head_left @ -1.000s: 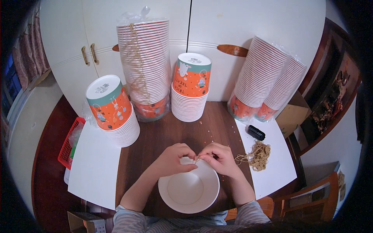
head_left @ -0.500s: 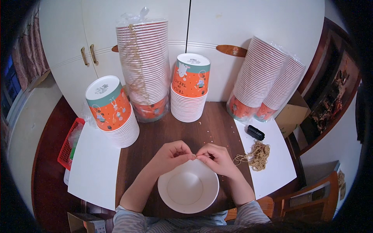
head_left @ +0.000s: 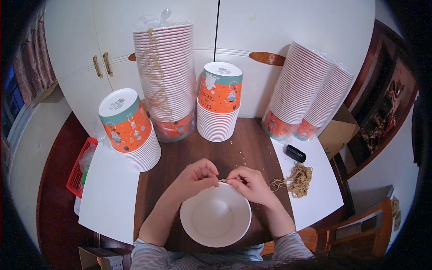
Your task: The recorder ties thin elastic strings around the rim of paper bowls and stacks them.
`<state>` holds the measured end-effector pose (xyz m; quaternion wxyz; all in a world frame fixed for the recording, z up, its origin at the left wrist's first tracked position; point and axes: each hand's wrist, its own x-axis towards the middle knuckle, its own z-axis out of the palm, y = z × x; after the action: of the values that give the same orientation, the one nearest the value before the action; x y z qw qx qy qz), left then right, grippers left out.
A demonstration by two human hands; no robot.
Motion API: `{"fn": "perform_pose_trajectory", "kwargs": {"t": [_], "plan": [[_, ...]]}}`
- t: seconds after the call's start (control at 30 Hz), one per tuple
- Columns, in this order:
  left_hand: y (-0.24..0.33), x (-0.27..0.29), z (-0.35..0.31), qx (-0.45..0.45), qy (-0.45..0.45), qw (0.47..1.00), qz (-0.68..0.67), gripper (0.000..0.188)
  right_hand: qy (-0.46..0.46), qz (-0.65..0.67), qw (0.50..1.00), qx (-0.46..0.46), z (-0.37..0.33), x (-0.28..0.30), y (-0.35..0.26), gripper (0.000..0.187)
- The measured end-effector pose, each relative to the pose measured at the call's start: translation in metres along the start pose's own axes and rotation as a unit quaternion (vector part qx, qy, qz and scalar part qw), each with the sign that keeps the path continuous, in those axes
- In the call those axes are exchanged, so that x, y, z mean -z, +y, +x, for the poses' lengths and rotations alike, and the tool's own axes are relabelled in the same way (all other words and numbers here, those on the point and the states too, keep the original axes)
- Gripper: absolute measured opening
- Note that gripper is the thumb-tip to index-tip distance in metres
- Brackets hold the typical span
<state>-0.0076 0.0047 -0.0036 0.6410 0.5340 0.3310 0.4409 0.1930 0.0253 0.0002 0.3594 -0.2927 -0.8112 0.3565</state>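
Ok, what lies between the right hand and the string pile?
In the head view, loose string loops reach from the string pile toward the right hand.

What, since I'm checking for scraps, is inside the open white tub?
The white tub shows its inner wall and round base, no scraps visible; the left hand and right hand cover parts of its rim.

White round paper tub point(head_left: 216, 217), mouth up | left hand point(head_left: 196, 181), right hand point(head_left: 252, 184): at its far rim | tangled tan cord pile point(head_left: 299, 181): right of it
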Motion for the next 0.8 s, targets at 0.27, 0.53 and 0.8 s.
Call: {"fn": "perform_pose_trajectory", "kwargs": {"t": [0.27,0.53,0.8], "plan": [[0.000,-0.004,-0.002,0.027,-0.030,0.992,0.117,0.005,0.028,-0.014,0.999,0.024,-0.002,-0.001,-0.004,0.007],[0.005,-0.009,-0.003,0.029,0.005,0.989,0.142,0.009,0.033,-0.031,0.998,0.046,-0.002,-0.001,-0.004,0.006],[0.007,-0.012,-0.003,0.019,0.021,0.989,0.146,0.012,0.033,-0.021,0.999,0.036,-0.002,-0.003,-0.006,0.007]]}}
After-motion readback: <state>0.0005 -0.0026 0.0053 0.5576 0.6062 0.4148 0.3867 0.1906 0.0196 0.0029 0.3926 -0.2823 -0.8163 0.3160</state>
